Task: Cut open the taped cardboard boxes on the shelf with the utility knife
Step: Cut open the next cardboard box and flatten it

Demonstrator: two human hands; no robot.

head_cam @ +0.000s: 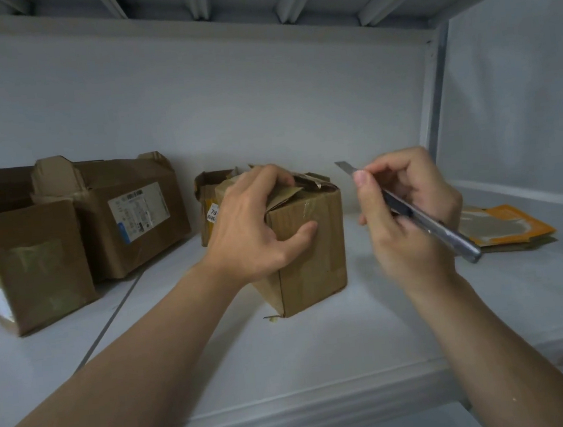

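Your left hand (pixel 257 222) grips the small box (pixel 311 255) at the middle of the shelf (pixel 320 347), fingers curled over its crumpled top flaps, thumb pressed to the front face. Your right hand (pixel 409 232) pinches the utility knife (pixel 425 216) like a pen, with the blade (pixel 346 166) out, just right of the box and not touching it. Before cutting, slide your left fingers clear of the taped seam, run the blade shallow, and draw it away from that hand. The box looks light, so pin it firmly.
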